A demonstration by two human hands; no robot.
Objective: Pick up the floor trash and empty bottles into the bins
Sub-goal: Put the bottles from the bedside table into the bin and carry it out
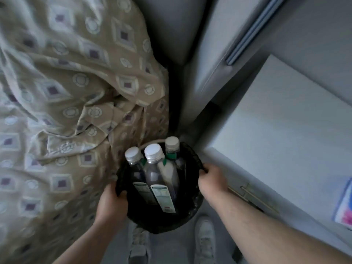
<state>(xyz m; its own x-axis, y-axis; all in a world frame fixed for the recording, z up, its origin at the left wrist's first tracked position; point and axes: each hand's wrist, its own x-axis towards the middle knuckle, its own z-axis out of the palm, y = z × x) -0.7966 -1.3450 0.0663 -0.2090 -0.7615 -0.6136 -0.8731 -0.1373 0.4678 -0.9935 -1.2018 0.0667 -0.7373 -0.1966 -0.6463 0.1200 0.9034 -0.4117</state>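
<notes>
Black bin (160, 223): dark liner or bag, mouth open; sits at 6 o'clock of the view, between the bedcover (66, 92) and a pale cabinet (276, 130); cannot tell whether it rests on the floor (171, 250) or is lifted.
Bottles (162, 187): three, clear, white screw caps on; standing upright and side by side inside the bin, caps toward its 12 o'clock edge.
Left hand (112, 201): fingers curled over the bin's rim at about 8 o'clock, gripping it.
Right hand (211, 180): pinching the rim at about 3 o'clock; thumb side hidden.
Progress: bottles are in, so that part looks done for these three; no loose trash shows on the strip of floor by the shoes (204, 239); judged late in the task, though most of the room is out of view.
Left to do: likely only checking elsewhere, or setting the bin down.
Writing: bottle labels white with green bands; print too blurred to read; no brand legible; a pink-and-blue packet (342, 202) at 4 o'clock, also unreadable.
</notes>
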